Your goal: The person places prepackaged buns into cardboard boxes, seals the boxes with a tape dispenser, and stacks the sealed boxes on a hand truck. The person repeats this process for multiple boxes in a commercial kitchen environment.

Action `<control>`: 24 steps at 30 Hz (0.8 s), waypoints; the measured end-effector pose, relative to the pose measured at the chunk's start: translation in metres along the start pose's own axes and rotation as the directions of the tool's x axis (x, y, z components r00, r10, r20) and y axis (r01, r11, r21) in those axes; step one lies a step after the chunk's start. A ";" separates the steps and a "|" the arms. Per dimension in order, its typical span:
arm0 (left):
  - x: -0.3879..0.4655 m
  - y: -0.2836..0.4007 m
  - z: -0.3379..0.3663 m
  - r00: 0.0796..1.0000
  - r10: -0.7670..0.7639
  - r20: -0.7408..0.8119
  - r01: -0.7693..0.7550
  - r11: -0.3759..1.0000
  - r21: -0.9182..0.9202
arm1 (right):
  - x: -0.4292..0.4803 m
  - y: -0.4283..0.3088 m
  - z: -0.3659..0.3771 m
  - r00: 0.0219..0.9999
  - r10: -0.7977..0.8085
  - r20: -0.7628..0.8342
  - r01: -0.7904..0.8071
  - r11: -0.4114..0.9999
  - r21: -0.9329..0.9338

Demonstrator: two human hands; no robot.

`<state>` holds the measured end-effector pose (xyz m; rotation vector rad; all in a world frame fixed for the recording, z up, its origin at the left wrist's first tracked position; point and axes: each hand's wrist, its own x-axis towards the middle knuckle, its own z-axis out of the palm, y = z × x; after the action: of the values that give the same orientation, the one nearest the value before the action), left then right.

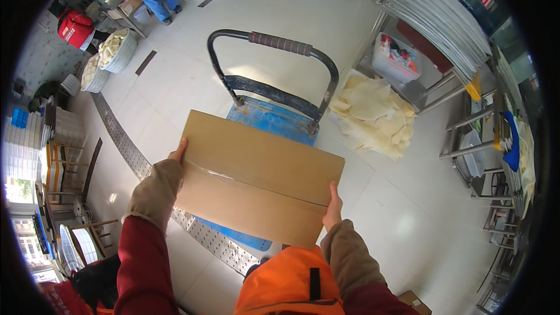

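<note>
A taped cardboard box (258, 170) is between my two hands, tilted a little in the view. My left hand (178, 153) grips its left end, mostly hidden behind the box and a brown sleeve cuff. At the opposite end, my right hand (333, 206) presses with the thumb up along the edge. Beneath the box shows the blue deck (273, 118) of a platform trolley, worn and stained. Its black folding handle (280, 43) with a foam grip rises on the far side. Whether the box touches the deck cannot be told.
Pale sheets (372, 113) lie on the floor right of the trolley, beside a metal rack (437, 22) of stacked trays. A perforated drain cover (118, 133) crosses the floor. Two people in red tops (75, 29) are at the upper left, near filled white baskets (120, 54).
</note>
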<state>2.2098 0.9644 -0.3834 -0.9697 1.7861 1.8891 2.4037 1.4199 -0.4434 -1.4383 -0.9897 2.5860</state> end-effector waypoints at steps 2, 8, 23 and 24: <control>0.058 0.018 0.010 0.998 0.032 -0.046 -0.031 0.999 0.017 | 0.054 0.011 0.029 1.000 -0.009 -0.015 0.009 0.999 -0.039; 0.218 0.028 0.038 0.987 0.161 -0.010 -0.156 0.968 0.194 | 0.184 0.046 0.074 0.999 -0.008 0.051 0.008 1.000 -0.009; -0.176 -0.395 0.134 0.984 -0.095 0.152 -0.019 0.788 0.615 | 0.176 -0.255 0.426 0.254 -0.243 0.936 0.657 -0.667 -0.351; -0.208 -0.420 0.132 0.990 -0.135 0.048 0.086 0.831 0.549 | 0.190 -0.261 0.444 0.659 0.049 0.751 0.672 -0.487 -0.558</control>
<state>2.6103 1.1881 -0.5480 -0.7420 2.0008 1.2089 1.8808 1.4582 -0.2814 0.2817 -3.3329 0.7834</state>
